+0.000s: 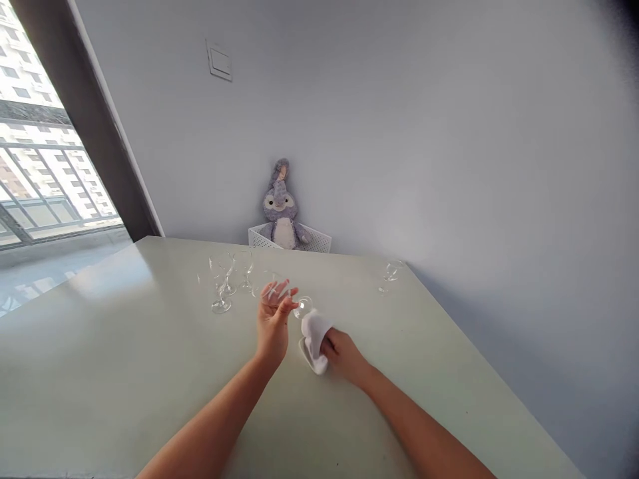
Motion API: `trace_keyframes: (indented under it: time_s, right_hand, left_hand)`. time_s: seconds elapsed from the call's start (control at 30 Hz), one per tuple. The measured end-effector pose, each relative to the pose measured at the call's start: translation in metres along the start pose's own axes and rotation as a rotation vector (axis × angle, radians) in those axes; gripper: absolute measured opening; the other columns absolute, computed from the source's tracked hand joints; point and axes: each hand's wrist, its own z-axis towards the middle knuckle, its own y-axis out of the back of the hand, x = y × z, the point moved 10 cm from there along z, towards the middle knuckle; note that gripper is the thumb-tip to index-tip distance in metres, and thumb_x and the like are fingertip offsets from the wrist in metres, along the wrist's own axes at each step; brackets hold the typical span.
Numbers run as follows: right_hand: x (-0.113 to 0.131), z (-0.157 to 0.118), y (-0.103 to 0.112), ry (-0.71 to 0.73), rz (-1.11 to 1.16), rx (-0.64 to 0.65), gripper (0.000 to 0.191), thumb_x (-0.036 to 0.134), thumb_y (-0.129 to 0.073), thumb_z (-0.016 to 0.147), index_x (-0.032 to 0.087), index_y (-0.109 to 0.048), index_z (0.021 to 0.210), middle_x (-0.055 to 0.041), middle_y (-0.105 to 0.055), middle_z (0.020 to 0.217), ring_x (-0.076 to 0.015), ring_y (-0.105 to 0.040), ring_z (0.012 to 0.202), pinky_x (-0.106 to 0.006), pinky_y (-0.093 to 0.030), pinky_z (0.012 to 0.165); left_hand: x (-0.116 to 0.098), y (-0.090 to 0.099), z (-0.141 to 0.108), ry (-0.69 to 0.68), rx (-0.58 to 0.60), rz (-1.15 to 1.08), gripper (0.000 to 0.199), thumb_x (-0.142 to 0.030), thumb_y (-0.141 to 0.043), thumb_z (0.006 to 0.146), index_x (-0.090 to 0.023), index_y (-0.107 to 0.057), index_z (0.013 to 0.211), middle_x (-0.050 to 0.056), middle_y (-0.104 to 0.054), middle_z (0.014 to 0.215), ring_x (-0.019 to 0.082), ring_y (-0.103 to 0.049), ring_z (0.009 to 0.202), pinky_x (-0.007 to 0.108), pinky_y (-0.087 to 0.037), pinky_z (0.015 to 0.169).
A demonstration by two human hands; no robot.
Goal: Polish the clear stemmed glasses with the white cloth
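Note:
My left hand (273, 326) is closed around a clear stemmed glass (303, 307), which is tipped on its side. The bowl lies within my fingers and the round foot points right. A folded white cloth (316, 332) is gripped in my right hand (344, 356), just below the glass foot. A narrow gap seems to separate cloth and foot. My right fingertips are partly hidden in the cloth's folds.
Several clear stemmed glasses (221, 305) stand close together left of my hands. Another glass (391, 273) is near the table's right edge. Behind the pale table (150, 372), a plush rabbit (280, 206) sits in a white perforated basket (319, 243) against the wall.

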Motion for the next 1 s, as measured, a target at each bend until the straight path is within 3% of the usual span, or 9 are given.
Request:
trace_keyframes:
  time_s: [0.17, 0.3, 0.4, 0.47, 0.63, 0.73, 0.83, 0.9, 1.0]
  right_hand:
    - [0.026, -0.015, 0.002, 0.128, -0.393, 0.202, 0.036, 0.031, -0.061, 0.069, 0.028, -0.058, 0.104, -0.0016, -0.047, 0.122, -0.018, -0.055, 0.087, -0.027, -0.042, 0.07]
    - [0.027, -0.017, 0.027, 0.127, -0.295, 0.291, 0.037, 0.042, -0.052, 0.079, 0.027, -0.055, 0.113, -0.0027, -0.047, 0.122, -0.0147, -0.054, 0.085, -0.027, -0.043, 0.073]
    - [0.028, -0.011, 0.051, 0.13, -0.291, 0.084, 0.037, 0.039, -0.025, 0.092, 0.026, -0.056, 0.11, -0.0034, -0.055, 0.103, -0.0128, -0.053, 0.079, -0.026, -0.042, 0.069]
    - [0.034, -0.011, 0.059, 0.172, -0.432, -0.141, 0.039, 0.044, -0.029, 0.09, 0.023, -0.054, 0.111, -0.006, -0.055, 0.093, -0.0164, -0.051, 0.08, -0.029, -0.041, 0.07]
    - [0.045, -0.017, 0.028, 0.327, -0.497, -0.298, 0.031, 0.039, -0.037, 0.087, 0.017, -0.056, 0.096, -0.007, -0.059, 0.081, -0.0168, -0.051, 0.072, -0.028, -0.039, 0.066]
    - [0.02, -0.004, 0.039, 0.214, -0.429, -0.323, 0.027, 0.032, -0.035, 0.088, 0.019, -0.058, 0.091, -0.0051, -0.062, 0.081, -0.0151, -0.054, 0.073, -0.024, -0.038, 0.066]
    - [-0.036, 0.019, 0.085, -0.1, -0.39, -0.427, 0.028, 0.031, -0.035, 0.086, 0.019, -0.06, 0.089, -0.0033, -0.064, 0.077, -0.0145, -0.056, 0.07, -0.022, -0.038, 0.065]
    - [-0.074, 0.031, 0.115, -0.279, -0.378, -0.5, 0.028, 0.033, -0.037, 0.084, 0.018, -0.061, 0.081, -0.003, -0.063, 0.071, -0.0147, -0.056, 0.067, -0.021, -0.037, 0.062]
    - [-0.115, 0.048, 0.143, -0.389, -0.379, -0.54, 0.029, 0.029, -0.037, 0.083, 0.017, -0.059, 0.067, -0.0036, -0.062, 0.067, -0.0146, -0.056, 0.065, -0.021, -0.037, 0.06]
  left_hand:
    - [-0.027, 0.012, 0.004, -0.26, -0.03, 0.17, 0.051, -0.027, -0.066, 0.071, -0.027, -0.04, 0.115, 0.01, -0.047, 0.123, 0.022, -0.054, 0.106, 0.033, -0.045, 0.082]
    - [-0.018, -0.005, -0.013, -0.359, 0.1, 0.364, 0.053, -0.024, -0.071, 0.064, -0.023, -0.045, 0.111, 0.01, -0.053, 0.116, 0.025, -0.054, 0.106, 0.04, -0.041, 0.088]
    - [-0.008, -0.022, -0.03, -0.394, 0.224, 0.4, 0.056, -0.022, -0.072, 0.063, -0.022, -0.045, 0.112, 0.01, -0.055, 0.112, 0.025, -0.054, 0.105, 0.044, -0.039, 0.093]
    - [0.001, -0.033, -0.04, -0.369, 0.316, 0.425, 0.055, -0.024, -0.069, 0.066, -0.022, -0.043, 0.115, 0.01, -0.054, 0.115, 0.025, -0.053, 0.107, 0.043, -0.039, 0.094]
    - [0.026, -0.051, -0.059, -0.235, 0.5, 0.5, 0.052, -0.035, -0.064, 0.071, -0.022, -0.044, 0.117, 0.011, -0.055, 0.117, 0.026, -0.051, 0.11, 0.041, -0.041, 0.093]
    - [0.031, -0.051, -0.058, -0.23, 0.476, 0.64, 0.055, -0.031, -0.062, 0.073, -0.025, -0.039, 0.123, 0.009, -0.052, 0.122, 0.024, -0.045, 0.116, 0.043, -0.035, 0.097]
    - [0.031, -0.038, -0.044, -0.21, 0.346, 0.692, 0.048, -0.029, -0.055, 0.078, -0.026, -0.039, 0.122, 0.008, -0.052, 0.121, 0.021, -0.049, 0.112, 0.042, -0.035, 0.096]
    - [0.036, -0.02, -0.029, -0.122, 0.219, 0.637, 0.039, -0.031, -0.053, 0.079, -0.025, -0.044, 0.116, 0.008, -0.055, 0.114, 0.019, -0.054, 0.102, 0.039, -0.04, 0.09]
    - [0.049, 0.016, -0.01, 0.065, -0.011, 0.51, 0.035, -0.034, -0.051, 0.078, -0.024, -0.045, 0.111, 0.007, -0.057, 0.104, 0.016, -0.057, 0.089, 0.035, -0.045, 0.081]
